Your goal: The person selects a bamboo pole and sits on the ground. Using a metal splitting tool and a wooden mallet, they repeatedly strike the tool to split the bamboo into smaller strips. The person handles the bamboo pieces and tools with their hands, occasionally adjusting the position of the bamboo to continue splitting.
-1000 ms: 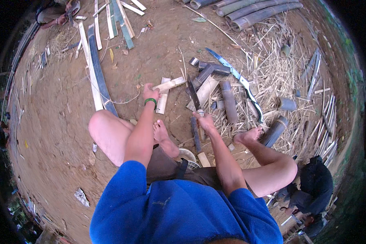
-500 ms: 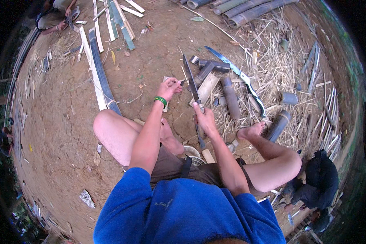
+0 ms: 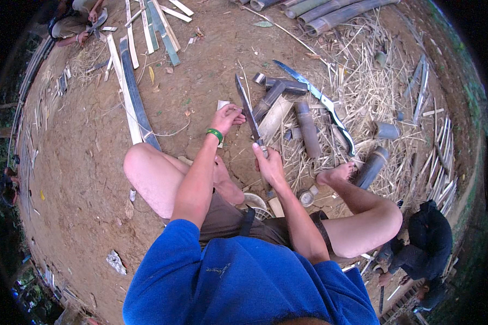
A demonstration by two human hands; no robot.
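My right hand (image 3: 269, 164) is wrapped round the handle of a long knife (image 3: 248, 108), its blade pointing up and to the left. My left hand (image 3: 228, 117), with a green band on the wrist, is closed in a pinch right beside the blade. A small dark piece shows at its fingertips; its kind is hard to make out. Just past the blade runs a thin pale strip (image 3: 243, 73), and I cannot tell whether it is held. Dark bamboo sections (image 3: 308, 130) and a flat pale split piece (image 3: 275, 118) lie to the right of the knife.
A folding saw (image 3: 325, 101) rests on bamboo shavings (image 3: 358, 92) at right. Long split strips (image 3: 129, 92) lie at left, thick poles (image 3: 347, 16) at the top. A basket (image 3: 257, 205) stands by my legs. Other people (image 3: 87, 21) sit far left and lower right (image 3: 425, 244).
The knife has shifted left and slightly down, its blade closer to my left fingers. My right hand moved left with it. My left hand has barely moved.
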